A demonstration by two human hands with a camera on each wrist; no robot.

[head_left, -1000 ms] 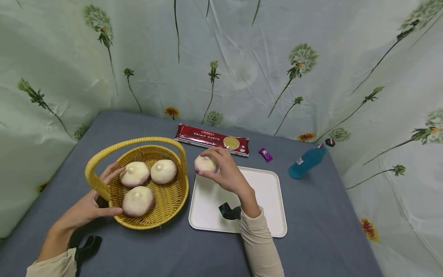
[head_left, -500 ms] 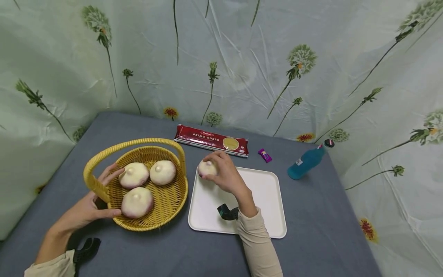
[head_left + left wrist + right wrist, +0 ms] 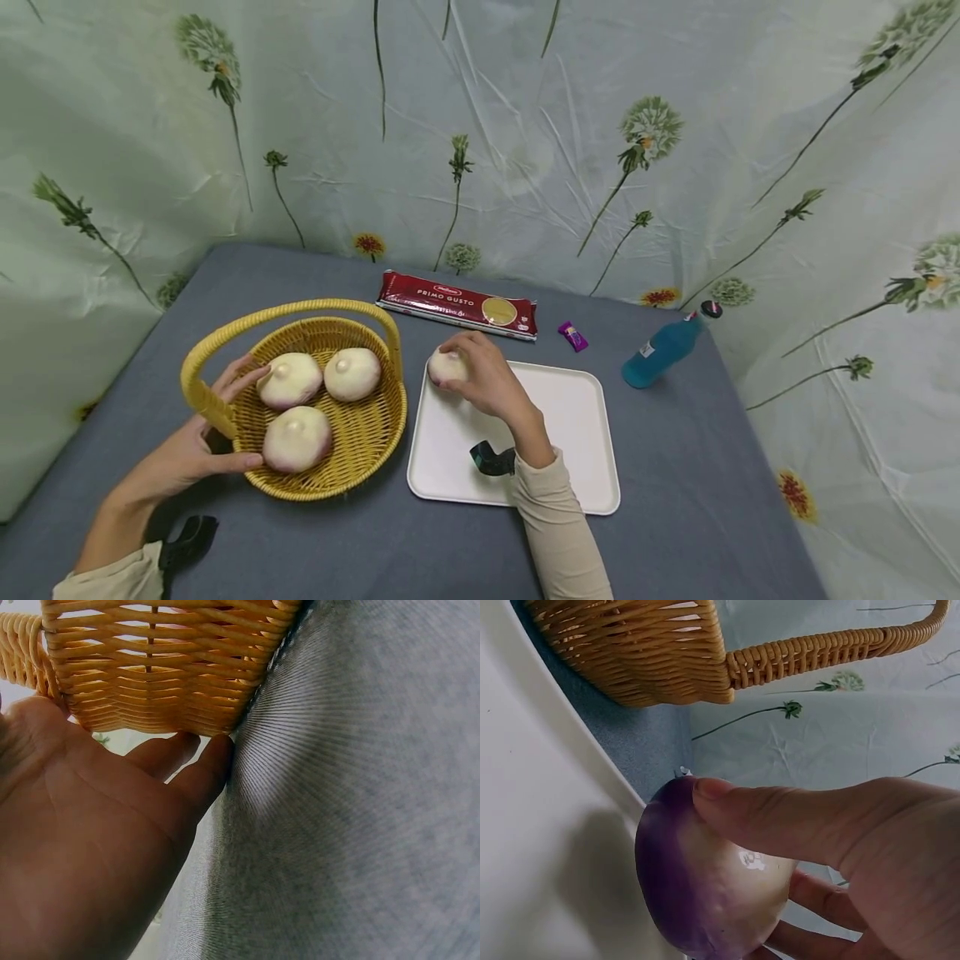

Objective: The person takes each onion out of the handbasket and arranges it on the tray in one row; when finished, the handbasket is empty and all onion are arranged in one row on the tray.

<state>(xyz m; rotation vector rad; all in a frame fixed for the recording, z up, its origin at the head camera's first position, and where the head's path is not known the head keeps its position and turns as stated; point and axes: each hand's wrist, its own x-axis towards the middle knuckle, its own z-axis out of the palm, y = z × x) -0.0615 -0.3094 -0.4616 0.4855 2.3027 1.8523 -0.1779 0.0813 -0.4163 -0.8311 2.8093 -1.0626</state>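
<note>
My right hand (image 3: 489,377) grips a white and purple turnip (image 3: 444,367) at the far left corner of the white tray (image 3: 442,475). In the right wrist view the thumb presses along the turnip's (image 3: 705,877) side, with fingers curled behind it; whether it touches the tray (image 3: 540,787) is hard to tell. My left hand (image 3: 180,450) holds the left side of the yellow wicker basket (image 3: 375,446), thumb at the near rim and fingers spread by the handle's foot. Inside the basket lie three turnips (image 3: 297,439). The left wrist view shows the palm (image 3: 97,832) against the woven wall (image 3: 165,667).
A red pasta packet (image 3: 457,306) lies at the back of the grey table (image 3: 690,500). Right of it is a small purple wrapped candy (image 3: 573,336). A blue bottle (image 3: 670,346) stands right of the tray. Flowered cloth (image 3: 525,167) hangs behind. The basket's handle (image 3: 285,312) arches upward.
My right hand has moved slightly right and lower with the turnip, over the tray's far left corner, then nearly stopped. The left hand and basket stay in place.
</note>
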